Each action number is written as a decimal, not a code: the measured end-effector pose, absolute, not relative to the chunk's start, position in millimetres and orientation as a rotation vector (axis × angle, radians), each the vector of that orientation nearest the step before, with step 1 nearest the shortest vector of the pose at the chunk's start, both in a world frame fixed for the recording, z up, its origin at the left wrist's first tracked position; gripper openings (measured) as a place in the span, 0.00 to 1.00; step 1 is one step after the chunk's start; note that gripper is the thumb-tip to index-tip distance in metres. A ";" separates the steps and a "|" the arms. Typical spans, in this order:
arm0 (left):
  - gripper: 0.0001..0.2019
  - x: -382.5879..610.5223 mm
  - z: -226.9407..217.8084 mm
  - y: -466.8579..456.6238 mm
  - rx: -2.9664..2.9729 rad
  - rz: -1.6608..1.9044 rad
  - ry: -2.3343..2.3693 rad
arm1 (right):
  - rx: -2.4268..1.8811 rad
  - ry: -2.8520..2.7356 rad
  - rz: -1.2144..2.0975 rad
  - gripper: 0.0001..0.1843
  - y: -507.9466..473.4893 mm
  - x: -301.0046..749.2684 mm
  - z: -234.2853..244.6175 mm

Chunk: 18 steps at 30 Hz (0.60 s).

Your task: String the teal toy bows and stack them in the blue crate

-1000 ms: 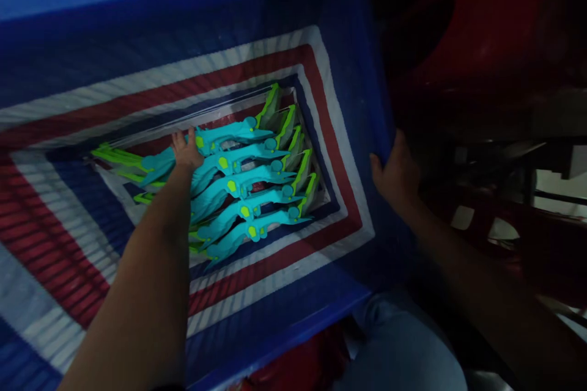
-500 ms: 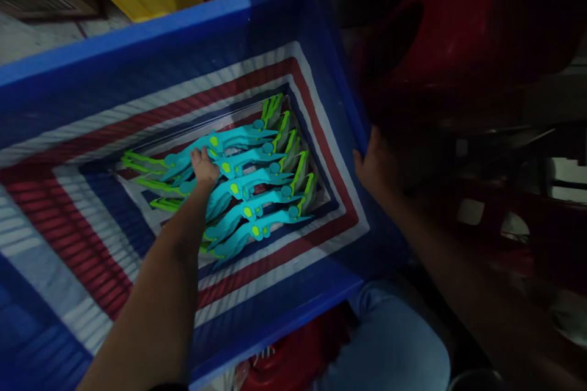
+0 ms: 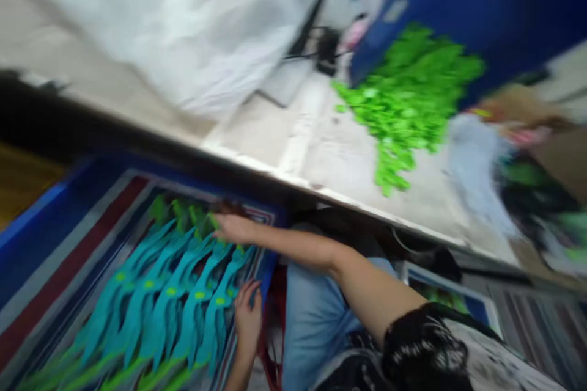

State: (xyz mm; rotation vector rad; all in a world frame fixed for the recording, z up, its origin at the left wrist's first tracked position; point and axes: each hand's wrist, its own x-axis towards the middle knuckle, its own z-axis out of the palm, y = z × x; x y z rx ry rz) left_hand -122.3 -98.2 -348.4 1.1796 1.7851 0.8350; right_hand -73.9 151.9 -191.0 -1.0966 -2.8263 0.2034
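The picture is tilted and smeared by motion. A blue crate [image 3: 41,220] lined with red, white and blue striped sheet holds a row of several teal toy pieces [image 3: 174,299] with green ends. My right hand [image 3: 232,229] reaches across to the green ends at the far side of the row; its fingers are too blurred to read. My left hand [image 3: 247,317] comes up from below and lies with fingers stretched on the crate's near edge, beside the teal pieces, holding nothing.
A pale table edge [image 3: 321,192] runs diagonally above the crate. On the table lie a heap of small green parts [image 3: 408,91], a blue bin [image 3: 481,6] and a white plastic bag [image 3: 183,24]. My jeans-clad leg [image 3: 312,311] is beside the crate.
The view has swung sharply and now takes in the table above. My left hand left the toys for the crate's near edge. My right hand left the rim and reached in to the green ends.
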 end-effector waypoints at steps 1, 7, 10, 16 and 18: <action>0.20 -123.3 -343.6 -91.0 1.223 0.833 1.735 | -1.050 -2.810 0.103 0.22 131.2 -49.4 -182.1; 0.18 -101.2 -268.2 -14.0 1.600 0.791 1.383 | -1.288 -2.431 0.010 0.16 -3.4 169.6 -114.8; 0.15 -51.5 -179.5 0.0 1.764 0.796 1.198 | -1.678 -2.045 -0.199 0.12 -59.9 280.7 -82.0; 0.17 114.7 29.1 -87.3 1.737 0.168 -0.386 | -2.435 -1.333 -0.057 0.13 -169.2 411.0 -101.4; 0.16 167.2 61.6 -137.9 1.630 -0.059 -0.721 | -2.630 -1.215 0.177 0.11 -220.9 426.3 -128.7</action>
